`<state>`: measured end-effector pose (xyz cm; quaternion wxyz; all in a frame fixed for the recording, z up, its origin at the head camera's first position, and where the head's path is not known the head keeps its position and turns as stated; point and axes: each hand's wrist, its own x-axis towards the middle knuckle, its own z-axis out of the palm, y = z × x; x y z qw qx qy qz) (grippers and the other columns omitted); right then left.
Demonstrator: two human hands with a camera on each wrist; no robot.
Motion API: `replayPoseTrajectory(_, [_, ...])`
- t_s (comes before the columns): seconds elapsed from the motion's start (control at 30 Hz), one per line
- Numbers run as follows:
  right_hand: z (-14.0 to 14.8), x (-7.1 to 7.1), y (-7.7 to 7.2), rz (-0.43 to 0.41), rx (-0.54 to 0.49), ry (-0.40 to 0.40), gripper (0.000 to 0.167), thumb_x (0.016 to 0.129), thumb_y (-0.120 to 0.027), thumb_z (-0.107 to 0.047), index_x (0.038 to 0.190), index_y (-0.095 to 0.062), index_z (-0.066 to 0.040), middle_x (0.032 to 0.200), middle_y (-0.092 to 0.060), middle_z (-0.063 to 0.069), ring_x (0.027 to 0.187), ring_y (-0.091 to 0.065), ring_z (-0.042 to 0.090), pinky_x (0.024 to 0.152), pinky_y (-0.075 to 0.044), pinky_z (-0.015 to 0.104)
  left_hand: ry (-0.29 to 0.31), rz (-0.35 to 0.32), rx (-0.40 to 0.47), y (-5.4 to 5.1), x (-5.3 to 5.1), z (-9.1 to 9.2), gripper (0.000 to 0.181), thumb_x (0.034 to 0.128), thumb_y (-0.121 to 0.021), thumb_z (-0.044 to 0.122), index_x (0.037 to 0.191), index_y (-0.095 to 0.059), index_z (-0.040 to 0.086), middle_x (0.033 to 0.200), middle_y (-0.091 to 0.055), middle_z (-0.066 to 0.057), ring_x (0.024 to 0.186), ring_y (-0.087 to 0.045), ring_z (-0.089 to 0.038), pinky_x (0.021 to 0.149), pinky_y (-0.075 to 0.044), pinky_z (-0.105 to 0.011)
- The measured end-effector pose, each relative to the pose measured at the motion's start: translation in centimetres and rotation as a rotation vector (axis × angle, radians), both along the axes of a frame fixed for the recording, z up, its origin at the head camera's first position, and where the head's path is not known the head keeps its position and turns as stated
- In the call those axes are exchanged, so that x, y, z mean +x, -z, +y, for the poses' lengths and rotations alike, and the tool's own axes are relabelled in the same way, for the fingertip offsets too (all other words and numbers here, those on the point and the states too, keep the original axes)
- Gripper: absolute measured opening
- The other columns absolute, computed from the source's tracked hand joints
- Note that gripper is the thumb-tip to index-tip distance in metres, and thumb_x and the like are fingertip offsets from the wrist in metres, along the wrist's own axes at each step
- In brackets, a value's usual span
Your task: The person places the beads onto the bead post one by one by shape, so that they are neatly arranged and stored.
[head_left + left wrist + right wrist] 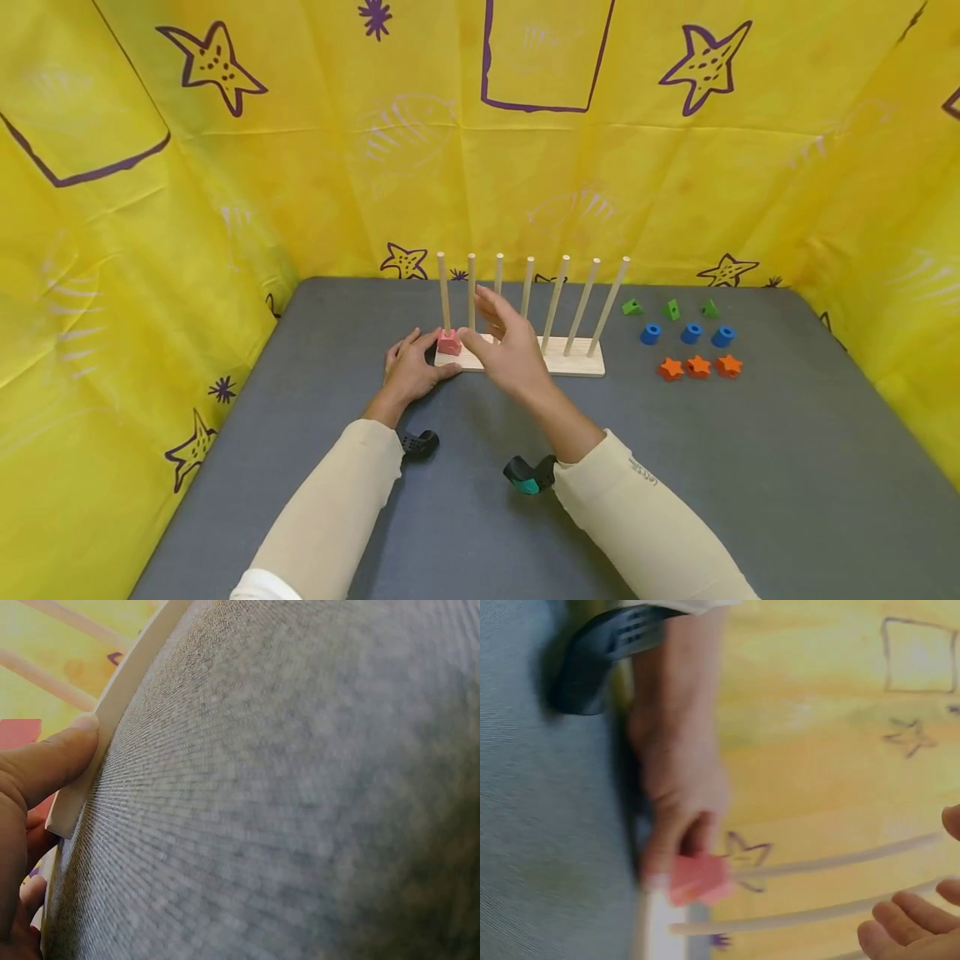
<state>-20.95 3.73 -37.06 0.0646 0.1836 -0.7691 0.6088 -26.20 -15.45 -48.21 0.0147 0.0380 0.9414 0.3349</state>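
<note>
I'm seeing a pink shape [449, 343] sitting pegged, green triangles [672, 310], blue cylinders [691, 335] and orange stars [698, 367] apparently waiting, left hand [410, 368] gripping the base [573, 364] (right hand [513, 352] hovering empty, fingers parted)

Left hand [411, 369] gripping low, right hand [513, 350] raised with fingers loose.
Both forearms, in pale sleeves [652, 517], reach forward and slant inward from the lower corners of the head view, the wrists bare beyond the cuffs. The left hand has its back up, its thumb [64, 754] stretched out to the right, apart from the bent fingers. The right hand tilts toward the left one, its fingers [907, 922] gently curved and its thumb apart.
</note>
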Motion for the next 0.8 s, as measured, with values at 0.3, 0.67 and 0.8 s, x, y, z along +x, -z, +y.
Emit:
replayPoseTrajectory(0.3, [3.4, 2.8, -3.8, 0.22, -0.127, -0.064, 0.052, 0.09, -0.066, 0.002, 0.138, -0.048, 0.0, 0.132, -0.055, 0.015, 0.122, -0.051, 0.026, 0.098, -0.041, 0.043, -0.022, -0.014, 0.002, -0.2, 0.0, -0.1, 0.086, 0.0792, -0.078, 0.045, 0.149, -0.04, 0.012, 0.148, -0.04, -0.015, 0.142, -0.017, -0.03, 0.111, -0.001, -0.051])
replayPoseTrajectory(0.67, [9.3, 4.7, -4.3, 0.41, -0.192, 0.03, 0.051, 0.081, -0.063, 0.02, 0.13, -0.051, 0.012, 0.126, -0.056, 0.025, 0.116, -0.052, 0.037, 0.093, -0.044, 0.039, -0.017, -0.011, 0.004, 0.0, 0.1, 0.1, 0.085, 0.0798, -0.077, 0.044, 0.149, -0.039, 0.012, 0.148, -0.04, -0.014, 0.142, -0.016, -0.031, 0.111, -0.001, -0.051])
replayPoseTrajectory(0.8, [11.3, 5.2, -4.1, 0.442, -0.25, 0.078, 0.047, 0.081, -0.061, 0.021, 0.127, -0.051, 0.014, 0.123, -0.056, 0.029, 0.114, -0.053, 0.035, 0.093, -0.045, 0.036, -0.031, -0.019, 0.017, 0.1, 0.1, 0.0, 0.085, 0.0798, -0.077, 0.044, 0.149, -0.04, 0.014, 0.149, -0.038, -0.015, 0.142, -0.015, -0.033, 0.111, -0.002, -0.053])
